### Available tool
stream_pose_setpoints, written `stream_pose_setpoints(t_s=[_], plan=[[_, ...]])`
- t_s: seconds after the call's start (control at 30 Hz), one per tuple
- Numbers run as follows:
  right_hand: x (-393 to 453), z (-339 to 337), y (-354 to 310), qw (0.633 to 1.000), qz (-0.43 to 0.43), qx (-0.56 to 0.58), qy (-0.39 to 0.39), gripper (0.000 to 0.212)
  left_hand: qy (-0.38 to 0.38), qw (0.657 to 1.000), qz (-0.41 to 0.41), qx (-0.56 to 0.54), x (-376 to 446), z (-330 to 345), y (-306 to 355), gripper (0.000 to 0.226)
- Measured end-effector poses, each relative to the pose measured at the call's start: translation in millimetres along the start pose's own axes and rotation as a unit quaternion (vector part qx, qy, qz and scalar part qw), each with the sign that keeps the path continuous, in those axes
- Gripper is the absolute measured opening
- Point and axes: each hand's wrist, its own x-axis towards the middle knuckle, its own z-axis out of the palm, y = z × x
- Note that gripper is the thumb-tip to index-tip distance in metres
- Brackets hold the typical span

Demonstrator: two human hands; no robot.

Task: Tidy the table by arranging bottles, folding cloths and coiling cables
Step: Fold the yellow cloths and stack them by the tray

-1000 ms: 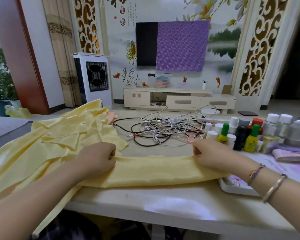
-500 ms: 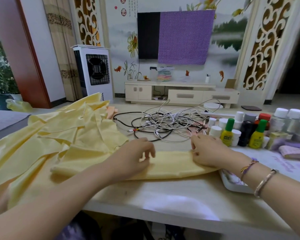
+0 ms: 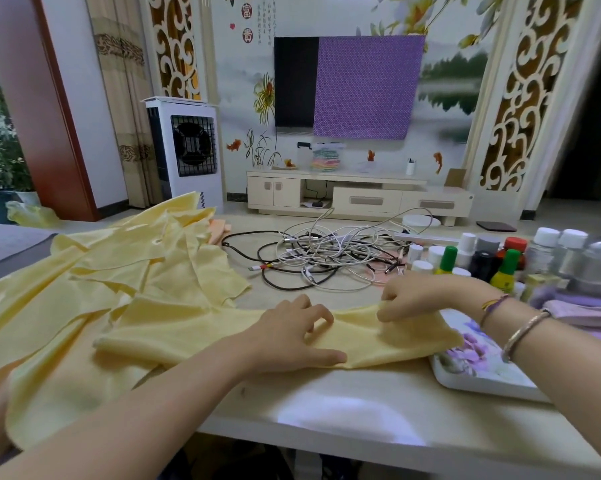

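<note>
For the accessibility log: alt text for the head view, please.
Two hands work a yellow cloth on a table: the left hand presses it flat, the right hand pinches its edge. Behind lie tangled cables; bottles stand at right.

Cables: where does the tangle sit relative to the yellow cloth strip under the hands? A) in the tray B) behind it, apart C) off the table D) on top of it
B: the cables lie on the table beyond the cloth, with bare tabletop between.
</note>
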Motion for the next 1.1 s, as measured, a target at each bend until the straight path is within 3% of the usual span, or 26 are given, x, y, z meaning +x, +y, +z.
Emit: stream_pose_setpoints(t_s=[0.07,0.13,0.23,0.33,0.47,0.57,0.67,0.77,0.83,0.9,0.97,1.1], plan=[[-8.5,-5.4,9.1,0.978,-0.026,0.205,0.002,0.022,0.001,1.000,-0.007,0.027,2.4,1.2,3.4,0.065],[-19.2,-8.2,14.8,0.919,-0.039,0.393,0.003,0.017,0.006,0.999,-0.009,0.037,5.0,2.7,8.9,0.069],[-27.8,-2.8,17.8,0.815,-0.021,0.578,0.002,0.034,0.010,1.000,-0.005,0.010,10.6,7.3,21.4,0.072],[-24.2,1.8,14.4,0.723,-0.051,0.689,-0.026,0.032,0.015,1.000,0.001,-0.016,18.1,14.4,45.4,0.072],[-11.4,4.6,2.3,0.674,-0.032,0.737,-0.041,0.030,0.005,0.997,0.008,-0.076,27.1,17.6,58.9,0.059],[-6.4,7.8,-13.0,0.685,-0.015,0.726,-0.062,0.037,0.004,0.977,-0.014,-0.213,23.9,6.3,43.6,0.038],[-4.6,11.4,-34.8,0.719,-0.010,0.692,-0.064,0.043,0.041,0.933,-0.108,-0.340,10.6,-13.5,23.6,0.014],[2.3,19.3,-55.7,0.738,-0.005,0.670,-0.083,0.028,0.060,0.861,-0.204,-0.462,-8.4,-31.5,10.9,0.034],[6.5,25.8,-65.4,0.750,0.002,0.656,-0.087,0.025,0.057,0.832,-0.246,-0.495,-15.5,-36.7,8.3,0.046],[7.3,31.1,-72.9,0.769,-0.002,0.635,-0.068,0.030,0.049,0.834,-0.261,-0.483,-19.2,-34.8,8.9,0.047],[6.1,35.4,-79.6,0.786,-0.009,0.618,-0.011,0.034,0.056,0.854,-0.251,-0.452,-21.1,-28.3,7.0,0.030],[6.7,50.2,-84.6,0.858,-0.066,0.471,0.194,0.016,0.083,0.882,-0.256,-0.387,-17.8,-15.7,-6.3,0.030]])
